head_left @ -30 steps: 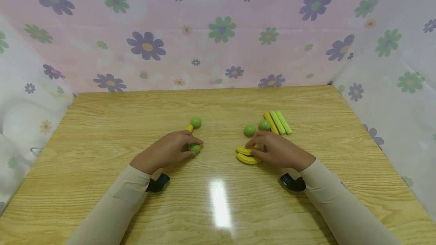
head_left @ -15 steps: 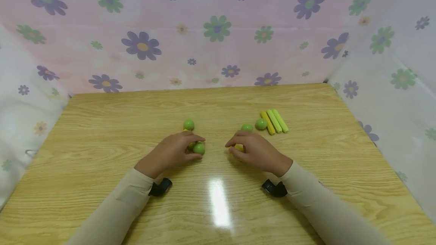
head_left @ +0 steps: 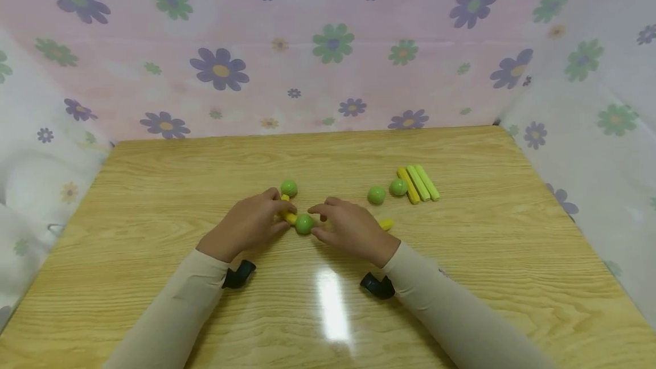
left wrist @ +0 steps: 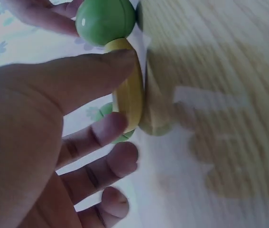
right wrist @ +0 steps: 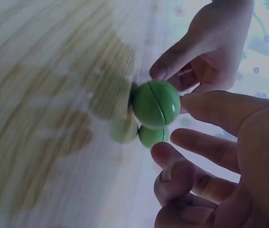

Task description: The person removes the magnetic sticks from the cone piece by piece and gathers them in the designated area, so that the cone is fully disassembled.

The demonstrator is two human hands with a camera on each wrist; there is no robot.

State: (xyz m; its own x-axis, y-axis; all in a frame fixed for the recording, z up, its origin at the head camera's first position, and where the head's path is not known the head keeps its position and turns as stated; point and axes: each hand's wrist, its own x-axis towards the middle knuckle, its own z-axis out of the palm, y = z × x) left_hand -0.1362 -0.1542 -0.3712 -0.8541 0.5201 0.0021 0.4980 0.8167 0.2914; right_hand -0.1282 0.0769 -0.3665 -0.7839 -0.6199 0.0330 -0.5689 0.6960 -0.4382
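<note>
In the left wrist view, my left hand [left wrist: 25, 128] pinches a yellow toy banana [left wrist: 130, 92] between thumb and index finger; its other fingers are bent and hold nothing. One end of the banana meets a glossy green ball [head_left: 304, 224]. A second green ball [head_left: 289, 188] sits by its far end. My right hand [head_left: 353, 229] is just right of the nearer ball. In the right wrist view, its thumb touches or nearly touches that ball [right wrist: 155, 102], while the other fingers are loosely bent beside it without closing round it.
Behind the right hand, a yellow banana end [head_left: 386, 225] shows. Two more green balls, one [head_left: 376, 195] nearer and one [head_left: 398, 187] farther right, lie beside a yellow stick [head_left: 408, 185] and two lime-green sticks [head_left: 423, 183]. A floral cloth [head_left: 287, 27] stands behind the wooden table [head_left: 179, 169].
My right hand has moved left from the bananas to the nearer green ball. My left hand has gone from that ball to the toy banana, and the ball sits slightly farther right.
</note>
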